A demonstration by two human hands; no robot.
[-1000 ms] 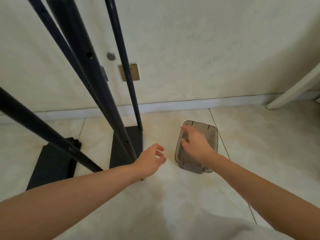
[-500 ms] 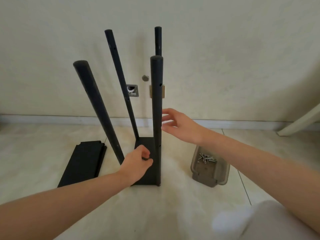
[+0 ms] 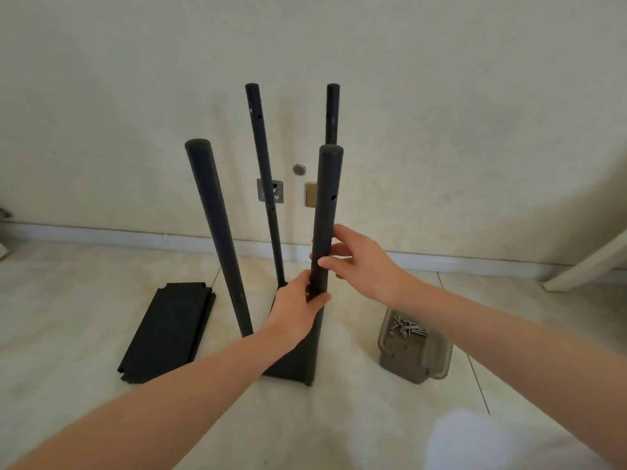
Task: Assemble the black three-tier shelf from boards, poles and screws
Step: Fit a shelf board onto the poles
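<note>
Several black poles stand upright from a black board (image 3: pixel 294 362) on the floor. The near right pole (image 3: pixel 326 205) has both my hands on it. My left hand (image 3: pixel 298 312) grips it low down, fingers curled round it. My right hand (image 3: pixel 359 261) holds it a little higher, fingers wrapped over its front. The near left pole (image 3: pixel 217 232) leans left. Two far poles (image 3: pixel 263 171) rise behind. A second black board (image 3: pixel 169 330) lies flat on the floor to the left.
A translucent grey plastic box (image 3: pixel 412 351) with several screws sits on the floor to the right. A wall with a white skirting board runs behind. A white slanted furniture leg (image 3: pixel 590 262) stands at far right.
My view pulled back from the poles. My right hand left the screw box, rose and took hold of the near right pole. My left hand closed on the same pole lower down.
</note>
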